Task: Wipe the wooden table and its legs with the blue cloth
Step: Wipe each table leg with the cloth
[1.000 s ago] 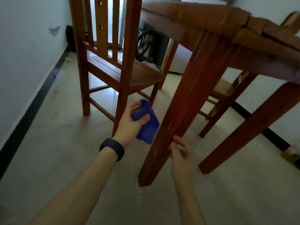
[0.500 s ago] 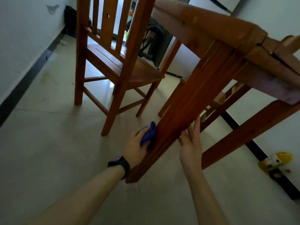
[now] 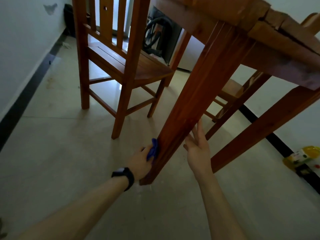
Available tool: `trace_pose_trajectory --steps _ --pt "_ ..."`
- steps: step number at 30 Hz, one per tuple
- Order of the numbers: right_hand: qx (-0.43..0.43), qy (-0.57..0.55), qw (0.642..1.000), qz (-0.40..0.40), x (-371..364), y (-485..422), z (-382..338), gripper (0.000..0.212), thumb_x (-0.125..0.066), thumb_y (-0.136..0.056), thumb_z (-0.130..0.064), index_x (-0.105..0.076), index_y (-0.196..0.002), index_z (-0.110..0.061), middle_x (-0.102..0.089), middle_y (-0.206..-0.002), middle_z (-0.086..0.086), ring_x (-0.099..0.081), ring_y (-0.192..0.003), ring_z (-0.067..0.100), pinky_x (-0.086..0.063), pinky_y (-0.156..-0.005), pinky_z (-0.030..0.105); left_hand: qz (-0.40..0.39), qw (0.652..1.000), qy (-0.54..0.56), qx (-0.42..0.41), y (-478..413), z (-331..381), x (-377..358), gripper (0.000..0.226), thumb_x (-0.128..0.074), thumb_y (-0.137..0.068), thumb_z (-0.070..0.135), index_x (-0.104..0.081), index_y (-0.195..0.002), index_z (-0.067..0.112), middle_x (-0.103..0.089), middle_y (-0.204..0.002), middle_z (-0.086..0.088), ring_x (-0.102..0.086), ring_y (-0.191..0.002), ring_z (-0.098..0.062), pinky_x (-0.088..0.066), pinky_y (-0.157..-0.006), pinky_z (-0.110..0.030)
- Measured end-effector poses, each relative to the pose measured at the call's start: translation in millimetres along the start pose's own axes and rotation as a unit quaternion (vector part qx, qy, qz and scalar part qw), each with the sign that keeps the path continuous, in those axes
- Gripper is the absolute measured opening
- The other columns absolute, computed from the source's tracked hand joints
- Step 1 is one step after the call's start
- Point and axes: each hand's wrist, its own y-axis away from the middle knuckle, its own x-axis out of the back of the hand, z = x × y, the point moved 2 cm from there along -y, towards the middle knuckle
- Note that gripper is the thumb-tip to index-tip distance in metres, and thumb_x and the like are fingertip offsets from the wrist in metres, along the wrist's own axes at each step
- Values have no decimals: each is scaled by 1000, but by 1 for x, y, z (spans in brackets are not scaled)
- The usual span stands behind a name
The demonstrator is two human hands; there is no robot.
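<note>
Blue cloth [image 3: 152,149], gripped in left hand [image 3: 141,161], now lower on table leg [image 3: 187,108]; right hand [image 3: 197,149] stays spread.

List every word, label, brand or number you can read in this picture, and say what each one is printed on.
None can be read.
Yellow packet on the floor by the wall: printed colours show, but any lettering is too blurred.
Black wristband on the left wrist: its face shows no legible digits.
Table leg, blue cloth: no text.
</note>
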Motion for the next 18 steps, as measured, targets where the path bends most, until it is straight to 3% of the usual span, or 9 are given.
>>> trace_pose_trajectory --steps 1,3,6,8,10,12,15,18 --pt "1 5 1000 -2 0 0 1 73 -40 -104 -8 -17 -142 -66 -38 -136 -41 -44 -133 -1 -40 -110 36 -6 1000 9 21 -1 -4 8 50 -43 -104 31 -26 -151 37 -48 -135 -2 -56 -93 -12 -53 -78 -31" --pt "6 7 1000 -2 -2 -1 2 73 -40 -103 -7 -17 -145 -63 -38 -142 -36 -42 -134 0 -39 -113 42 89 992 88 -3 -3 10 26 46 -45 -104 31 -32 -148 34 -55 -127 -1 -58 -88 -10 -48 -67 -22" --pt "28 -3 1000 -6 -4 -2 3 72 -40 -103 -5 -19 -148 -57 -38 -151 -23 -42 -137 6 -44 -108 52 246 933 217 -149 8 72 49 39 -53 -101 28 -36 -134 40 -51 -123 15 -56 -106 -4 -50 -87 -22" --pt "50 -23 998 -8 -1 -1 6 73 -40 -100 4 -25 -151 -46 -41 -151 -17 -46 -135 10 -47 -104 53 325 893 184 -253 22 115 55 43 -58 -98 29 -36 -134 39 -44 -131 9 -48 -112 6 -44 -92 -13" --pt "60 -53 997 -12 3 0 9 70 -42 -98 8 -28 -153 -34 -44 -150 -11 -46 -135 11 -45 -106 49 372 869 109 -307 28 137 51 44 -60 -94 34 -39 -133 32 -36 -136 -5 -45 -104 6 -40 -85 -4" --pt "52 -73 996 -11 5 -1 12 65 -46 -99 4 -30 -152 -29 -46 -148 -7 -48 -133 11 -43 -109 50 316 895 17 -314 26 133 37 47 -59 -91 39 -38 -133 35 -30 -140 -5 -43 -103 -3 -39 -86 -10" --pt "8 -65 998 -18 7 -1 11 74 -47 -97 3 -29 -149 -46 -45 -148 -14 -46 -134 7 -41 -111 48 192 930 -159 -269 22 82 -2 53 -61 -92 35 -36 -138 34 -27 -145 -1 -48 -117 -18 -44 -95 -26" --pt "-26 -56 997 -37 12 2 11 88 -46 -91 11 -28 -145 -56 -37 -152 -20 -40 -138 7 -41 -111 47 149 962 -125 -191 28 43 -20 47 -58 -96 35 -40 -139 30 -25 -144 3 -52 -114 -20 -47 -95 -25"
